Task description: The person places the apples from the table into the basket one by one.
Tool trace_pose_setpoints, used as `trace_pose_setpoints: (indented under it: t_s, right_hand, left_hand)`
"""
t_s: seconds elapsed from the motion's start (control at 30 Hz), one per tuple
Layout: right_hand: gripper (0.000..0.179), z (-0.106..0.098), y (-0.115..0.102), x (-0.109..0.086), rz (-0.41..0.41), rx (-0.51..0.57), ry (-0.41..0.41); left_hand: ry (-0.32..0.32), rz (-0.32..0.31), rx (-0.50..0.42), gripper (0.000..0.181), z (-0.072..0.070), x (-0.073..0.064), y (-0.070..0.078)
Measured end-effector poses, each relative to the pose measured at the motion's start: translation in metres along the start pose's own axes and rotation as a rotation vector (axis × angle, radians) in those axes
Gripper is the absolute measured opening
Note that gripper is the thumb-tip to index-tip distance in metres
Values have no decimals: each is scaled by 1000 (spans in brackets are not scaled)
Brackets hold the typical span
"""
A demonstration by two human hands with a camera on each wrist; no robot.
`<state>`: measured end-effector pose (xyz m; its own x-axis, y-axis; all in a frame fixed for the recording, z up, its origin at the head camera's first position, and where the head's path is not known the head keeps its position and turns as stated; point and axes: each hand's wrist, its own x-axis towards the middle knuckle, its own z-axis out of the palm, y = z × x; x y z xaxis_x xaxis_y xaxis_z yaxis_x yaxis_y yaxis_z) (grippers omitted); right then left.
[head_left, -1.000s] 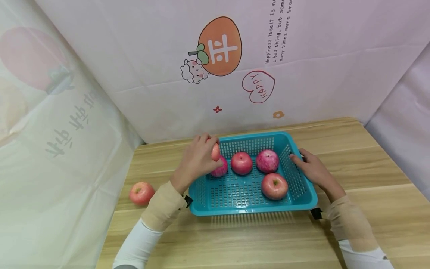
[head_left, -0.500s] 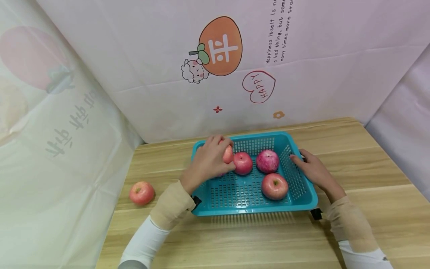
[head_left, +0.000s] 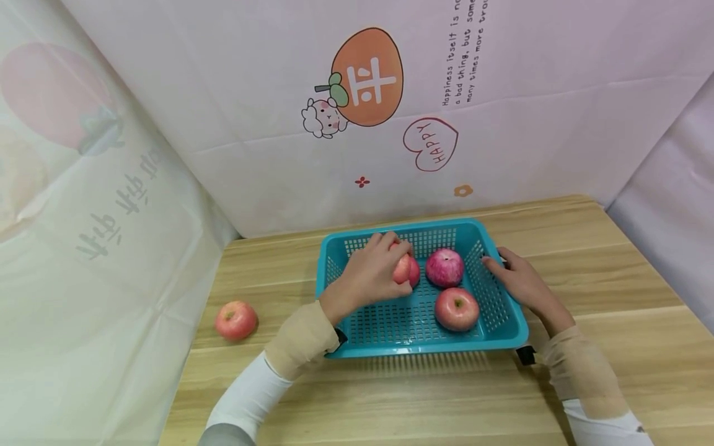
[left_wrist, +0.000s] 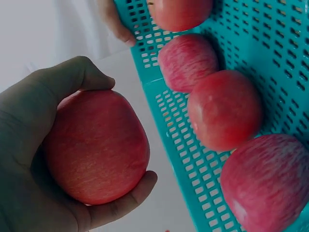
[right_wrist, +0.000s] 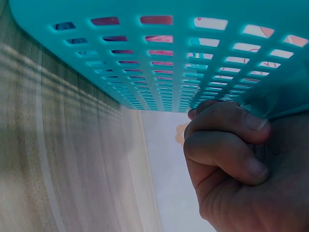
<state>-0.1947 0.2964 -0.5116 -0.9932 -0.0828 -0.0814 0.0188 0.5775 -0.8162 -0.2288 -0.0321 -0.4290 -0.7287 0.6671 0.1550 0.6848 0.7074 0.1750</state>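
My left hand (head_left: 368, 275) grips a red apple (left_wrist: 99, 150) above the blue-green plastic basket (head_left: 424, 350), thumb and fingers curled round its sides. In the head view this apple overlaps another apple behind it. My right hand (head_left: 521, 282) holds the basket's right rim, thumb over the inside and fingers curled outside below the rim. Inside the basket, a streaked pink apple (head_left: 444, 267) sits at the back right and a red apple (head_left: 457, 309) at the front right. The left wrist view also shows a second streaked apple (left_wrist: 270, 181), hidden behind my left hand in the head view.
One more red apple (head_left: 237, 321) lies on the wooden table (head_left: 435, 402), left of the basket. A printed cloth (head_left: 268, 179) hangs behind the table, with more cloth at both sides. Perforated walls surround the apples in the basket.
My left hand has moved to the right over the basket with the apple, from the left end toward the middle. My right hand, the basket and the other apples have stayed put.
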Motion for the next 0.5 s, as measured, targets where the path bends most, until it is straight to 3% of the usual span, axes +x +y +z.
trace_pose_setpoints:
  t_s: [0.23,0.5]
  right_hand:
    - [68,0,2,1,3,-4,-4]
    - [69,0,2,1,11,0,-4]
  left_hand:
    - [-7,52,9,51,13,6,4]
    - [-78,122,43,61,19,10,5]
